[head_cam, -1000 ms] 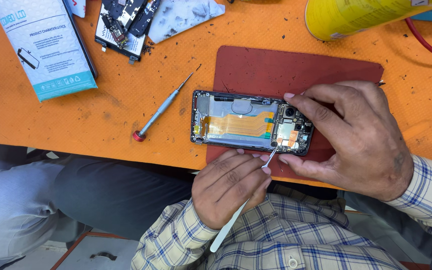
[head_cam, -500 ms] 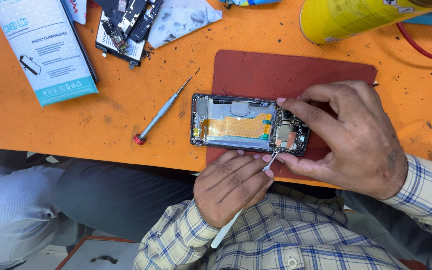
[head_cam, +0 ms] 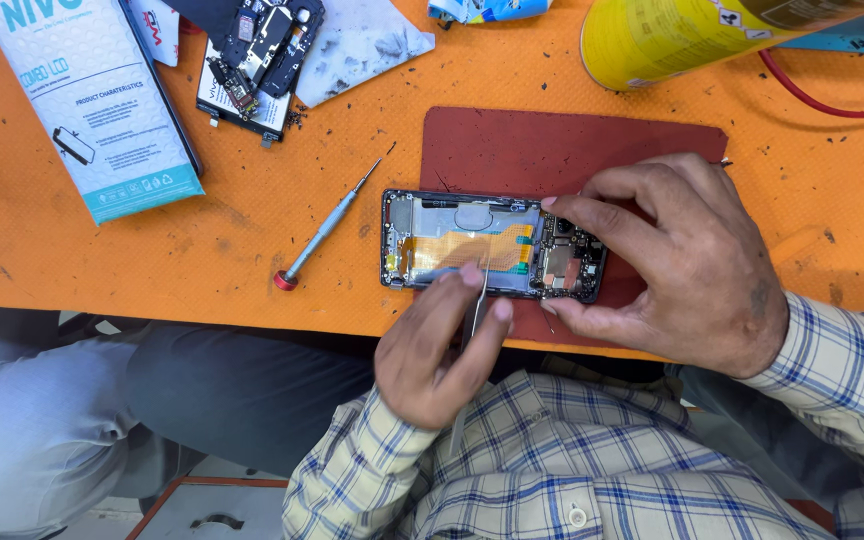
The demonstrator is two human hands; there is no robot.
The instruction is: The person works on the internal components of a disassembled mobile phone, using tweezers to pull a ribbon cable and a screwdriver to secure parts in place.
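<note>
1. An opened smartphone (head_cam: pixel 492 245), back cover off and circuitry bare, lies on a dark red work mat (head_cam: pixel 552 150) at the near edge of your orange bench (head_cam: pixel 252 210). Its long axis runs left to right across your view, parallel to the bench edge.

2. Your right hand (head_cam: pixel 687 265) rests on the phone's right end. Forefinger and thumb pinch the frame from the far and near sides and steady it around the small board and camera parts there.

3. Your left hand (head_cam: pixel 442 345) comes up from below the bench edge. Its fingers are closed on a pair of slim metal tweezers (head_cam: pixel 474 310), whose tips point away from you and meet the phone near the middle of its near edge, at the orange flex cable (head_cam: pixel 462 250).

4. The phone lies directly beyond the left fingertips, touching the tool. The right hand is the one in direct contact with the phone, while the left reaches it only through the tweezers.

5. A small screwdriver (head_cam: pixel 327 230) with a red cap lies loose on the bench just left of the phone, slanted, its tip toward the mat's corner.

6. Farther out sit a white and teal parts package (head_cam: pixel 102 110) at far left, a heap of removed phone parts (head_cam: pixel 262 50) beside it, a yellow spray can (head_cam: pixel 682 40) at the back, and a red cable (head_cam: pixel 822 100) on the right.
</note>
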